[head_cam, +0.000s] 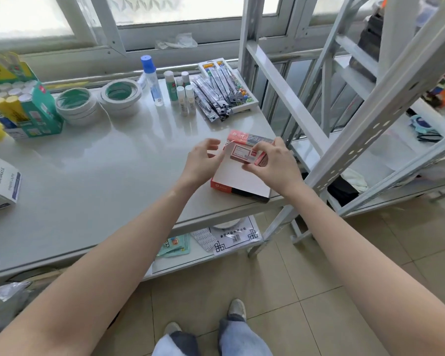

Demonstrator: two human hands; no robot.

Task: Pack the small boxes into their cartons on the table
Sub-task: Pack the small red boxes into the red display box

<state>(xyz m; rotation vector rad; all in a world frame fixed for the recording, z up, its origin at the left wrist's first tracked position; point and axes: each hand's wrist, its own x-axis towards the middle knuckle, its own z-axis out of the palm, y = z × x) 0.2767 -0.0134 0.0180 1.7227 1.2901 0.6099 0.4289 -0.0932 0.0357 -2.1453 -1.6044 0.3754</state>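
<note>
The small red box [247, 151] sits in my right hand [272, 165], raised just above the carton [238, 182] near the table's right front corner. Its long axis runs left to right and slightly away from me, with the labelled white-panel face turned up toward me. My right fingers [263, 150] curl over its right end and my thumb presses from below, so the box projects leftward out of that clenched grasp. A bit of clear wrap sticks up at its left end.

My left hand [203, 160] is beside the box's left end, fingers spread and loosely curved, holding nothing; its fingertips are near the wrap, and I cannot tell if they touch it.

The carton lies flat under both hands, white top up, with a red and black front edge facing me, reaching the table [88, 176] edge.

Farther back lie a bundle of dark foil packets [213, 96] on a white tray, some small bottles [180, 91] and a blue-capped bottle [151, 78]. Rolls of tape [98, 102] are stacked to the left, and beside them a green display box [36, 111] of tubes.
</note>
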